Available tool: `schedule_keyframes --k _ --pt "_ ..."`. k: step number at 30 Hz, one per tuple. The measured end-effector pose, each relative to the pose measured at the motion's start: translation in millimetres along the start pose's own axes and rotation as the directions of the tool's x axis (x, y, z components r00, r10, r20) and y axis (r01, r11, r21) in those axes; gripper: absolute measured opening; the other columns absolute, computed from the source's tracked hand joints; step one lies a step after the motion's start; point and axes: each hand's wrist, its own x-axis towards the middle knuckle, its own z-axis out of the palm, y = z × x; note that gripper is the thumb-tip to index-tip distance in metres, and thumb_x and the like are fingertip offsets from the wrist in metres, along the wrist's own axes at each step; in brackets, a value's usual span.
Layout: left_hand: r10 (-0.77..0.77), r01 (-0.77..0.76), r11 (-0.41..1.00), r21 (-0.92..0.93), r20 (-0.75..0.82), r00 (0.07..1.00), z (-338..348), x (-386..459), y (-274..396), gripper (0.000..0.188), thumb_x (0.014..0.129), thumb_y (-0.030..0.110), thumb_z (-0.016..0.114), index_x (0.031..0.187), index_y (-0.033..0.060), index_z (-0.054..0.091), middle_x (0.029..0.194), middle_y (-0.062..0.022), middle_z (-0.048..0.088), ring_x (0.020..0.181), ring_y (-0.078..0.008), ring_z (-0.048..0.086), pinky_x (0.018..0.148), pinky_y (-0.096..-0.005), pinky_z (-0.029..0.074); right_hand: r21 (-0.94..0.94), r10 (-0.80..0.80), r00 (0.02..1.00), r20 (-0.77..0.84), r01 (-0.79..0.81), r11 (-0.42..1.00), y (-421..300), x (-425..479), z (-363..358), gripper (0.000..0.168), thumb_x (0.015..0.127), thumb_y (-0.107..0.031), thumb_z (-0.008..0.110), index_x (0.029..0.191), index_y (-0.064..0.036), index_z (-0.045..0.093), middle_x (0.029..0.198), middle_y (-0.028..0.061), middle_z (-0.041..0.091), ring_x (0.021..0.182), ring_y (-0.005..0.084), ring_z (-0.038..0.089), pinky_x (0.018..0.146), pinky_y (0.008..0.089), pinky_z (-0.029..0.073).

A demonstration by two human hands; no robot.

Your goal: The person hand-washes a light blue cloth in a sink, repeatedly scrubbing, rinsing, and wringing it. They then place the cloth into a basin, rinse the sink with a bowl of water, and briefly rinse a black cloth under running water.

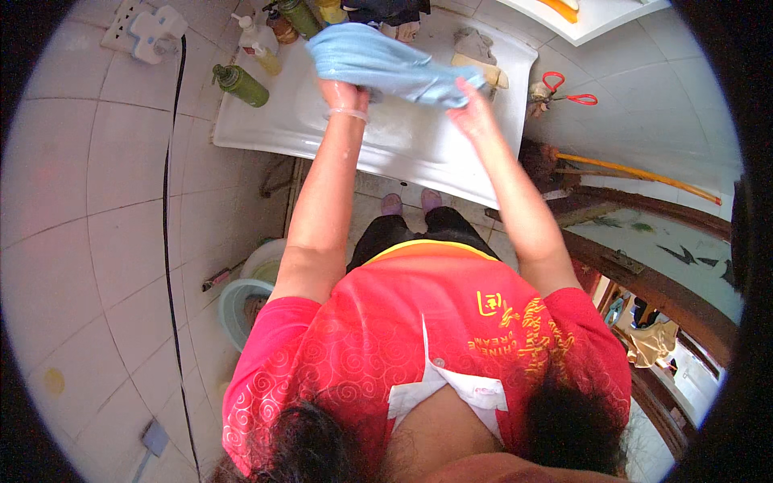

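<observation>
A light blue cloth point(380, 63) is stretched between my two hands above a white sink point(410, 133). Its left end bulges over my left hand point(341, 95), which grips it from below; the cloth covers most of those fingers. My right hand point(472, 115) pinches the narrower right end between thumb and fingers. Wet skin glistens on my left hand and wrist, where a pale bracelet point(348, 113) sits. Behind the right end of the cloth, a grey and cream bundle of fabric point(480, 51) lies on the sink's surface.
Along the sink's left side stand a green bottle point(240, 86), a white pump bottle point(256, 35) and other bottles. Dark clothing point(386, 11) lies at the back. Red-handled scissors point(567, 90) hang at the right wall. A black cable point(166, 199) runs down the left wall; a basin point(244, 308) stands below.
</observation>
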Motion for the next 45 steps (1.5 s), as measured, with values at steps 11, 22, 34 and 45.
schedule_keyframes --k 11,22,34,45 --pt "-0.359 0.376 0.878 -0.295 0.113 0.927 -43.3 -41.3 -43.4 0.047 0.093 0.042 0.046 0.125 0.0081 0.051 0.127 -0.0103 0.053 0.116 -0.0306 0.050 0.102 -0.0487 0.039 0.088 0.169 0.951 0.259 -0.197 0.976 82.9 45.1 2.4 0.064 0.081 -0.058 0.058 0.128 -0.016 0.049 0.129 0.0079 0.052 0.118 0.0274 0.049 0.102 0.0474 0.036" --pt "-0.773 0.766 0.620 0.167 -0.032 0.633 -90.7 -61.7 3.4 0.094 0.083 0.050 0.059 0.143 0.0004 0.006 0.140 -0.0271 0.029 0.122 -0.0441 0.041 0.096 -0.0612 0.040 -0.228 -0.003 0.901 0.435 0.114 0.967 -1.1 51.1 50.8 0.056 0.076 -0.040 0.070 0.116 -0.004 0.055 0.108 0.0074 0.062 0.098 0.0194 0.059 0.090 0.0330 0.045" --pt "-0.629 0.628 0.770 -0.113 0.028 0.777 -65.2 -6.5 -72.3 0.039 0.086 0.018 0.058 0.120 0.0004 0.052 0.117 -0.0153 0.059 0.106 -0.0269 0.060 0.093 -0.0423 0.049 -0.430 0.266 0.891 0.366 -0.092 0.898 -2.0 60.3 26.8 0.048 0.079 -0.038 0.070 0.106 0.000 0.060 0.100 0.0081 0.065 0.089 0.0187 0.062 0.081 0.0302 0.049" --pt "-0.420 0.298 0.841 0.451 0.199 0.885 -25.2 -15.8 -40.3 0.043 0.070 0.005 0.061 0.112 -0.0018 0.055 0.102 -0.0101 0.063 0.089 -0.0217 0.064 0.083 -0.0349 0.052 -0.706 0.617 0.784 0.072 -0.397 0.586 26.7 147.1 -7.2 0.037 0.093 -0.025 0.050 0.119 0.001 0.055 0.114 0.0129 0.062 0.102 0.0236 0.060 0.092 0.0362 0.047"
